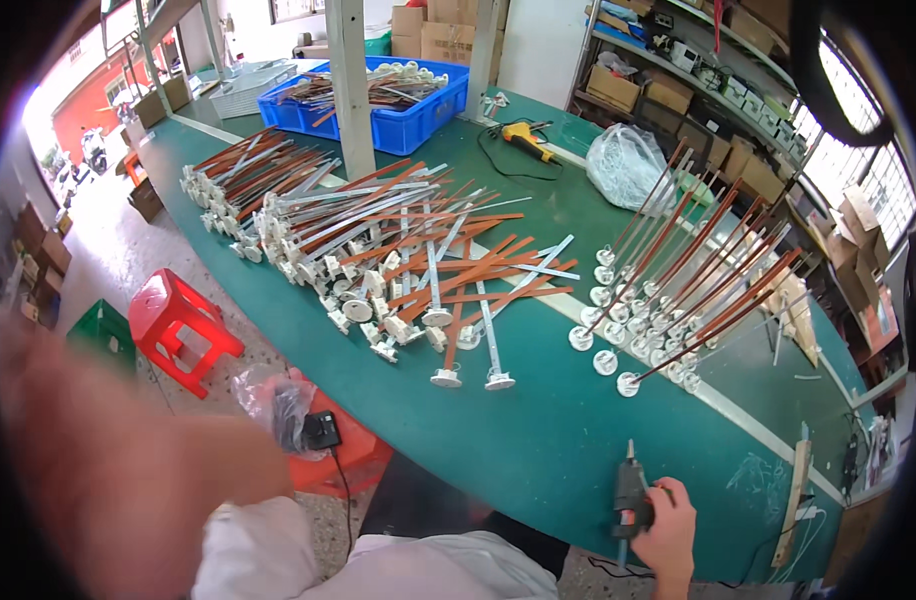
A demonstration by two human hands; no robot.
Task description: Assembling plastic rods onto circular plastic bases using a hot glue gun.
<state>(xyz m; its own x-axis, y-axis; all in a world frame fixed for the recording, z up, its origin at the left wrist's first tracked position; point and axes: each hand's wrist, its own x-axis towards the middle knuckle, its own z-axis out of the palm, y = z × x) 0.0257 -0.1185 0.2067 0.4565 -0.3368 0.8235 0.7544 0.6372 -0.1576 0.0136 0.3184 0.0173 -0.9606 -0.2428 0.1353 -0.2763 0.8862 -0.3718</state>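
Note:
My right hand [669,525] is closed around a dark hot glue gun [633,500] at the table's near edge, its nozzle pointing away from me. Close to the camera on the left, my left hand [128,450] is raised and smeared by motion; its fingers cannot be made out. Beyond the glue gun stands a group of brown and silver strips on round white bases [605,362]. To the left lies a heap of brown and metal strips with white plastic ends [358,310]. Two strips with white bases [499,380] lie nearest me at the heap's front.
On the green table [398,410] sit a blue crate [418,120] of similar parts, a yellow glue gun [528,140] and a plastic bag [633,165]. A metal post [350,100] rises behind the heap. Red stools [178,325] stand left; a wooden strip [793,500] lies right.

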